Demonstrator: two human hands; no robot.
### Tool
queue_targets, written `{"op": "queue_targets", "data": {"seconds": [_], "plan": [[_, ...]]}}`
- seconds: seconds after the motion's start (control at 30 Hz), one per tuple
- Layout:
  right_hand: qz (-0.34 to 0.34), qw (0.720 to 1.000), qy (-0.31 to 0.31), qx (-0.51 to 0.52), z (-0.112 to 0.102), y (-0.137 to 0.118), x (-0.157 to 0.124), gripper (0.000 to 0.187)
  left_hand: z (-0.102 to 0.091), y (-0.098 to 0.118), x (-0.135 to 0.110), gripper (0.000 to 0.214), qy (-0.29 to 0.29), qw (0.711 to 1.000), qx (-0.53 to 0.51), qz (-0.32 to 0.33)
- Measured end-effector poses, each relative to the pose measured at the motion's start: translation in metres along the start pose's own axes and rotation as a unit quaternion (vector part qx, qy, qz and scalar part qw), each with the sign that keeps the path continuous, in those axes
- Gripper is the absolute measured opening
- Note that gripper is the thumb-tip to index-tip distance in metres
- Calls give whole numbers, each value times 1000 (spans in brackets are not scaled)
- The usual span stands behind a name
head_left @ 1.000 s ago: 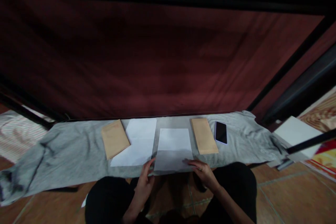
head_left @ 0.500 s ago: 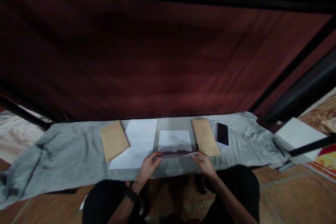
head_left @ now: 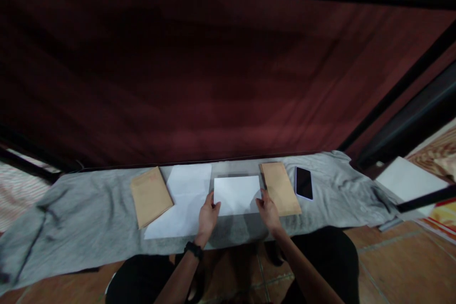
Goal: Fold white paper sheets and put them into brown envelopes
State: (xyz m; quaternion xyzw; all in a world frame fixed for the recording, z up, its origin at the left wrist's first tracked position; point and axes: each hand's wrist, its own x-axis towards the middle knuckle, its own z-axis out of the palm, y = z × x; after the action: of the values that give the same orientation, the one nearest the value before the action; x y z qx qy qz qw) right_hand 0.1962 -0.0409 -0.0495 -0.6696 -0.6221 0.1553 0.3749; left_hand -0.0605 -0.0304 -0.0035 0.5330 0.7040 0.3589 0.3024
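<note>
Between my hands a white sheet of paper (head_left: 237, 194) lies nearly flat over the grey cloth. My left hand (head_left: 208, 214) pinches its left edge, thumb on top. At the right edge my right hand (head_left: 268, 210) grips the same sheet with thumb and fingers. Left of it, larger white paper (head_left: 188, 187) rests on the cloth, partly under a brown envelope (head_left: 150, 195). Another brown envelope (head_left: 281, 187) lies just beyond my right hand.
A grey cloth (head_left: 89, 218) covers the narrow surface before my knees. A phone (head_left: 304, 183) lies right of the brown envelope. Behind rises a dark red panel (head_left: 228, 80). At the far right, white paper (head_left: 408, 180) sits beyond a dark bar.
The sheet in my hands has gone from raised and edge-on to nearly flat, over where another white sheet lay. Both hands have moved slightly forward with it.
</note>
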Motion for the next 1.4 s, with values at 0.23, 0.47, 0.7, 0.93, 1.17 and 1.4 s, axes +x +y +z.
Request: {"op": "queue_targets", "data": {"seconds": [0.23, 0.47, 0.7, 0.93, 1.17, 1.4], "plan": [[-50, 993, 35, -105, 15, -3, -3, 55, 7, 3, 3, 58, -23, 996, 86, -12], [-100, 979, 13, -175, 15, -19, -1, 55, 9, 9, 2, 56, -39, 991, 126, 2], [-169, 964, -69, -194, 40, -49, 6, 50, 6, 11, 0, 55, -45, 988, 146, 19], [-170, 962, -65, -202, 55, -37, -1, 51, 33, 20, -9, 48, -6, 938, 282, 203], [-168, 964, -81, -188, 58, -30, 6, 64, 81, 23, 2, 53, -86, 938, 231, 244], [-166, 963, -102, -187, 64, -50, 35, 50, 76, 13, 25, 52, -75, 935, 255, 237]]}}
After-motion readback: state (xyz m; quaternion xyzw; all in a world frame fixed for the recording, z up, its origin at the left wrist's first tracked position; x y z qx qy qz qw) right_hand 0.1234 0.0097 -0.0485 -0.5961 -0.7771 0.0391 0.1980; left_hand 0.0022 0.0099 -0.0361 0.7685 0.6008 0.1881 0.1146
